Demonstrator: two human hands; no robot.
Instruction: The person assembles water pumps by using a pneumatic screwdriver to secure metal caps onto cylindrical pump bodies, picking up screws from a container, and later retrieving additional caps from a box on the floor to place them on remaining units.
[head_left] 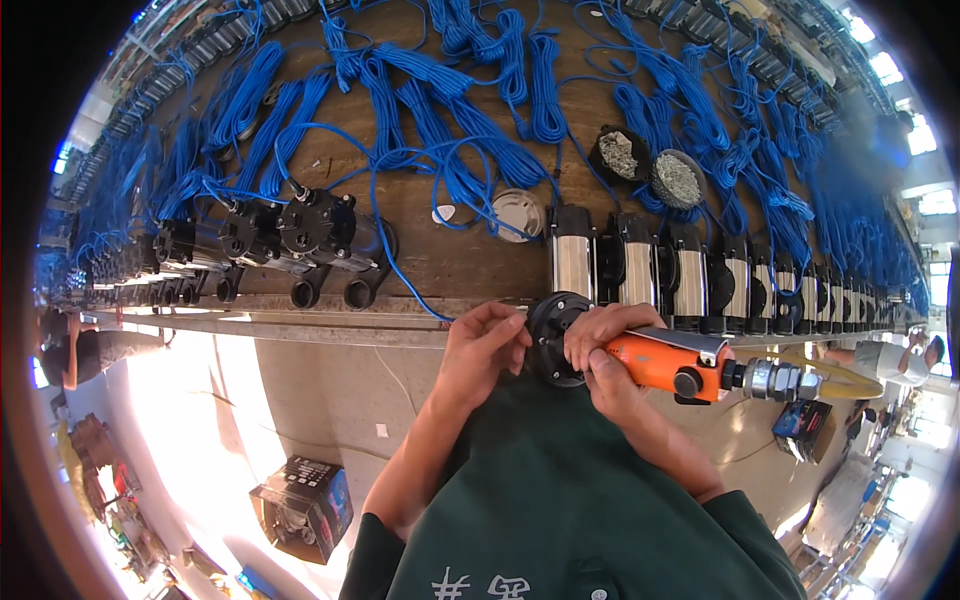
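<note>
In front of my chest, at the table's near edge, is the black round end of a pump with small screws around its face. My right hand is closed round an orange pneumatic screwdriver, whose nose end is hidden behind my fingers beside the black end. The tool points left, and a metal coupling joins it to a yellow hose. My left hand is just left of the black end, thumb and fingers pinched together. Whatever they may hold is too small to make out.
Steel-bodied pumps line the table's near edge at right; more black-topped pumps lie at left. Blue cable bundles cover the far side. Two bowls of small metal parts and a round metal lid are between. A box stands on the floor.
</note>
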